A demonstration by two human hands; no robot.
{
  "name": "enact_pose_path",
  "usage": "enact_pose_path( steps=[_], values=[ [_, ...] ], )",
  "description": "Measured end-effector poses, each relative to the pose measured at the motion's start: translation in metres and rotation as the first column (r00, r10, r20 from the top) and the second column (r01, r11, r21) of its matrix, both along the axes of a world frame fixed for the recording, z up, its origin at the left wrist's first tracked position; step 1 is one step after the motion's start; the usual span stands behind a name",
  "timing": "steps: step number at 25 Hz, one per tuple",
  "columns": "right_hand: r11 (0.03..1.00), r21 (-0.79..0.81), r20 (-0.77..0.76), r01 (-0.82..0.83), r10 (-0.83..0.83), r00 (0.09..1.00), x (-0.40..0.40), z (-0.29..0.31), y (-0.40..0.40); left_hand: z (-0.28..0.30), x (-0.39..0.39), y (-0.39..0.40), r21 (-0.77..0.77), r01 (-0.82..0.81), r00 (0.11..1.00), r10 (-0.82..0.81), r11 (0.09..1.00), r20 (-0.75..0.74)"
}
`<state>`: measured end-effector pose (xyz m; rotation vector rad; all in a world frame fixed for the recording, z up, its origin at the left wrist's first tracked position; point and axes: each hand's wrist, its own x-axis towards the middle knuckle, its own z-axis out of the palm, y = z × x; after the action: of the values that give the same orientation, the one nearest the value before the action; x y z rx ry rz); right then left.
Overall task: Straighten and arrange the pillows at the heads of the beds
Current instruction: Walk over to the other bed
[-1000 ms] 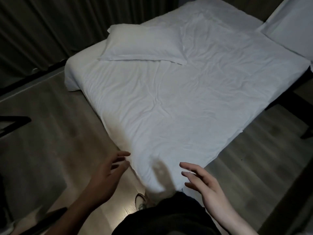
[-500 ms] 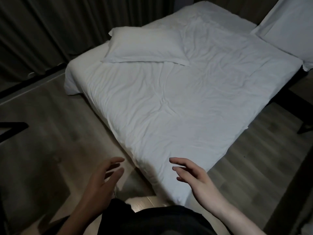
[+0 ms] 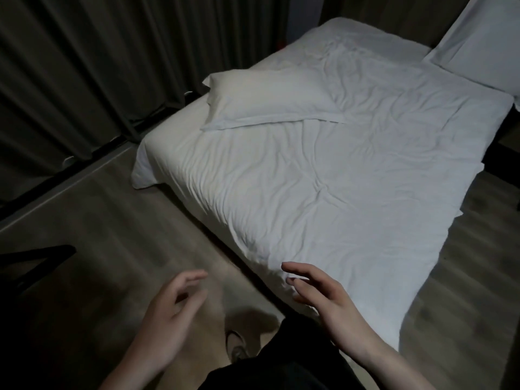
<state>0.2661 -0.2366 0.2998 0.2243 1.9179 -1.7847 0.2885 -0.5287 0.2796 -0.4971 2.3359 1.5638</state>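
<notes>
A white pillow (image 3: 267, 98) lies flat and askew on the left side of a white bed (image 3: 337, 178) with a wrinkled sheet. A second white pillow (image 3: 478, 43) shows at the upper right edge, partly cut off. My left hand (image 3: 171, 313) hovers over the floor near the bed's near corner, fingers apart, holding nothing. My right hand (image 3: 323, 296) hovers just above that corner of the bed, also empty with spread fingers. Both hands are far from the pillows.
Dark curtains (image 3: 98, 66) hang along the left and back. Wooden floor (image 3: 98, 235) runs beside the bed. A dark furniture part (image 3: 31, 263) juts in at the left edge. My shoe (image 3: 236, 344) and dark clothing show below.
The view has shifted so the bed sits further right and lower. Both hands stayed empty and drifted slightly right, the right one now over the bed's corner.
</notes>
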Motion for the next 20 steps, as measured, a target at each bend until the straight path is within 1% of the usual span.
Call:
enact_pose_path(
  steps=[3,6,8,10,12,15,20],
  values=[
    [0.996,0.020,0.001,0.091,-0.091,0.996,-0.006,-0.006,-0.019,0.008,-0.047,-0.024,0.011,0.089,0.988,-0.087,0.996,-0.129],
    [0.984,0.042,0.016,0.172,-0.173,0.985,-0.023,-0.013,-0.036,0.011,-0.102,-0.035,0.012,0.190,0.959,-0.183,0.982,-0.218],
    [0.980,0.047,0.037,0.193,-0.194,0.980,-0.045,-0.021,-0.053,0.009,-0.136,-0.045,-0.003,0.237,0.943,-0.231,0.971,-0.238],
    [0.980,0.047,0.047,0.193,-0.195,0.980,-0.081,-0.030,-0.074,0.002,-0.167,-0.062,-0.017,0.257,0.942,-0.254,0.966,-0.220],
    [0.981,0.050,0.049,0.186,-0.189,0.981,-0.125,-0.035,-0.101,-0.005,-0.197,-0.087,-0.041,0.245,0.951,-0.248,0.969,-0.186],
    [0.988,0.048,0.050,0.146,-0.149,0.988,-0.194,-0.030,-0.141,0.001,-0.238,-0.128,-0.061,0.185,0.972,-0.192,0.981,-0.133],
    [0.995,0.052,-0.032,0.083,-0.081,0.996,-0.312,-0.014,-0.194,0.009,-0.316,-0.185,-0.102,0.117,0.971,-0.136,0.988,-0.198]
  ],
)
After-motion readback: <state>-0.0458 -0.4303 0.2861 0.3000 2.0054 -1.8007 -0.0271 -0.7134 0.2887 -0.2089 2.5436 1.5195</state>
